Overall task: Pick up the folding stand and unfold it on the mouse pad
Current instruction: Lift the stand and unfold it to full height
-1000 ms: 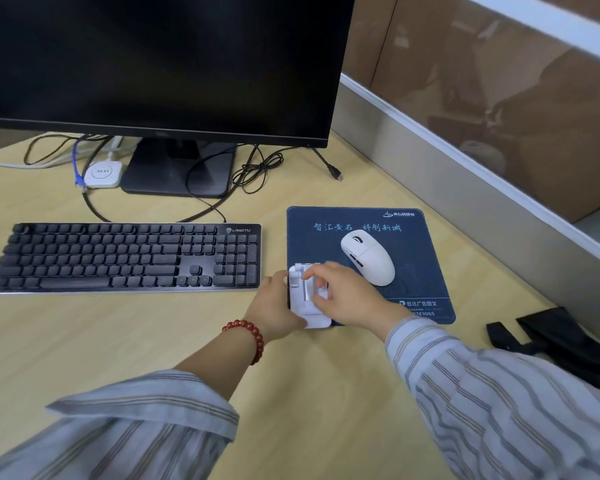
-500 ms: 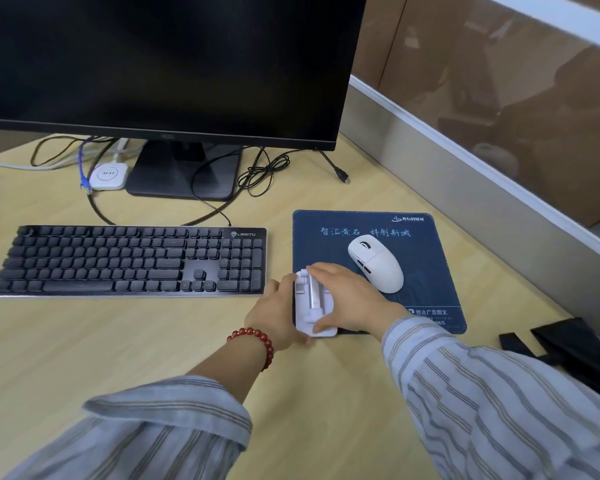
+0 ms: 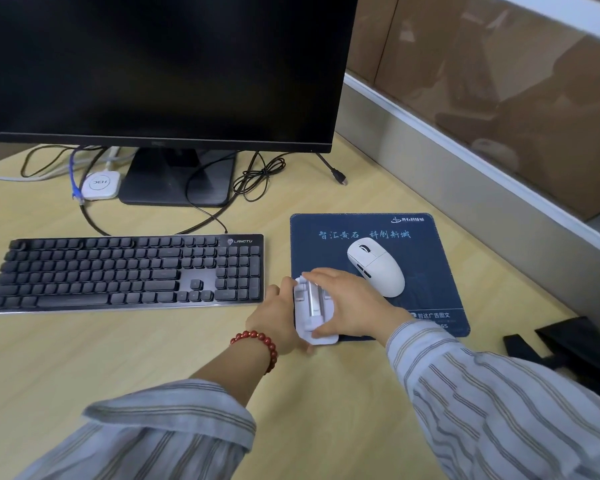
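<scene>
— What's carrying it all?
— A pale wood desk (image 3: 160, 344), with a black keyboard (image 3: 129, 271) at left and a monitor's base (image 3: 179, 178) behind it.
— And to the right?
— A dark blue mouse pad (image 3: 430, 268), then a black strap (image 3: 575, 344) at the desk's edge

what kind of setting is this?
Most likely an office desk or cubicle: a monitor and keyboard on a wooden desk, with a partition wall along the right.

Both hands, left hand (image 3: 274, 318) and right hand (image 3: 352, 306), clasp the folding stand (image 3: 310, 308) at the mouse pad (image 3: 426, 268) corner.
</scene>
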Demonstrator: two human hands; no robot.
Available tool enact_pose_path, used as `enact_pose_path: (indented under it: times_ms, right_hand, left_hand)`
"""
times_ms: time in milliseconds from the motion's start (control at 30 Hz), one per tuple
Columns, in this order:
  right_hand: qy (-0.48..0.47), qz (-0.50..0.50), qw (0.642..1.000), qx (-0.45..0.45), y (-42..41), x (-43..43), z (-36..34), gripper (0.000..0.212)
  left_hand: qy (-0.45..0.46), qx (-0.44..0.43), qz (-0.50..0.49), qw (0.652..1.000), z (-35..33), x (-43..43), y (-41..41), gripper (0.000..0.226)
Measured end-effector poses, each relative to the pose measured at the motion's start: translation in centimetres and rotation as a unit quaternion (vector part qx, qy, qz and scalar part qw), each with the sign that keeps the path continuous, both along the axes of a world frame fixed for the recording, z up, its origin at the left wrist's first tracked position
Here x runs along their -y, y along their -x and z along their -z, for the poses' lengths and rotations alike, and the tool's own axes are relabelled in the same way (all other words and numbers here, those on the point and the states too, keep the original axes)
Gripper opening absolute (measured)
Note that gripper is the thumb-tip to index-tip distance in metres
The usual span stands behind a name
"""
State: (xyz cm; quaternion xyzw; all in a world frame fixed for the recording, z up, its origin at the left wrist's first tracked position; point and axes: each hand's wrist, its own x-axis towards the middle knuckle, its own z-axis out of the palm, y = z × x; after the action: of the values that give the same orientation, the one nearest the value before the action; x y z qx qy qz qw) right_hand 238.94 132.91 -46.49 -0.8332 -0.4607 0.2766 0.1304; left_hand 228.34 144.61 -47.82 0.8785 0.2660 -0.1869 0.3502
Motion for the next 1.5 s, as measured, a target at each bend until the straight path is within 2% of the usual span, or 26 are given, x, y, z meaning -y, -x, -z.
enact_pose_path:
  times_ms: [67,133,200,333,433,533,600,633,700,733,767,800,867,900,967,1133,1300,1367,1500]
  right_hand:
    - [-0.015,0.042,0.999,0.011,0.4,0.2,0.2,0.095]
    - [-0.053,0.133,0.989,0.037,1.0,0.3,0.6,0.076]
    - [-0.029,0.204,0.978,0.037,1.7,-0.1,0.7,0.053]
    - [0.078,0.245,0.965,0.046,2.8,-1.8,1.1,0.044]
    - [0.086,0.269,0.959,0.02,2.7,-2.5,0.6,0.032]
    - [0.074,0.284,0.956,0.002,2.3,-2.5,0.1,0.025]
    - [0.057,0.3,0.952,0.0,1.9,-2.7,-0.4,0.026]
    - [0.047,0.305,0.951,-0.003,1.7,-2.8,-0.7,0.027]
    - [0.019,0.314,0.949,-0.012,1.5,-3.2,-1.7,0.031]
    - [0.007,0.315,0.949,-0.02,1.4,-3.4,-2.3,0.031]
    - [-0.003,0.312,0.95,-0.027,1.5,-3.5,-2.8,0.029]
    - [-0.008,0.31,0.95,-0.033,1.5,-3.6,-3.3,0.03]
    - [-0.008,0.302,0.953,-0.041,1.7,-3.4,-4.0,0.035]
    - [-0.005,0.297,0.954,-0.044,1.8,-3.3,-4.2,0.037]
    - [0.002,0.289,0.956,-0.044,1.8,-3.0,-4.5,0.036]
    - [0.012,0.254,0.965,-0.068,1.2,-2.4,-5.1,0.032]
    - [0.042,0.238,0.964,-0.114,-0.1,-1.4,-6.3,0.034]
    - [0.034,0.241,0.959,-0.142,-0.4,-0.9,-6.9,0.038]
    - [-0.036,0.211,0.968,-0.135,-0.7,0.0,-8.0,0.051]
  left_hand:
    - [-0.001,-0.005,-0.001,1.0,0.2,0.0,0.0,0.099]
    - [-0.007,-0.009,0.006,1.0,0.4,-0.1,0.0,0.101]
    - [-0.006,-0.009,0.007,1.0,0.5,-0.2,0.0,0.098]
    - [0.021,-0.013,0.007,1.0,0.0,-0.3,-0.2,0.099]
    - [0.039,-0.029,0.01,0.999,-0.2,-0.3,-0.3,0.1]
    - [0.112,-0.023,-0.012,0.993,-0.4,-0.5,-0.7,0.106]
    - [0.231,-0.024,-0.074,0.97,-1.7,-0.5,-1.3,0.1]
    - [0.309,-0.014,-0.145,0.94,-2.3,-0.7,-1.8,0.083]
    - [0.442,0.027,-0.266,0.857,-3.6,-0.8,-2.7,0.032]
    - [0.51,0.046,-0.291,0.808,-4.1,-0.8,-3.1,0.022]
    - [0.567,0.061,-0.307,0.761,-4.0,-0.7,-3.3,0.028]
    - [0.594,0.07,-0.325,0.732,-3.7,-0.7,-3.5,0.042]
    - [0.583,0.063,-0.327,0.741,-3.2,-0.4,-3.5,0.064]
    - [0.562,0.058,-0.321,0.76,-3.0,-0.3,-3.4,0.066]
    - [0.543,0.059,-0.316,0.776,-2.8,0.2,-3.2,0.067]
    - [0.549,0.061,-0.335,0.764,-2.7,1.1,-3.7,0.069]
    - [0.55,0.065,-0.322,0.767,-3.1,1.7,-3.7,0.072]
    - [0.58,0.067,-0.317,0.747,-3.1,1.7,-3.7,0.072]
    - [0.638,0.083,-0.368,0.671,-3.1,1.3,-4.0,0.071]
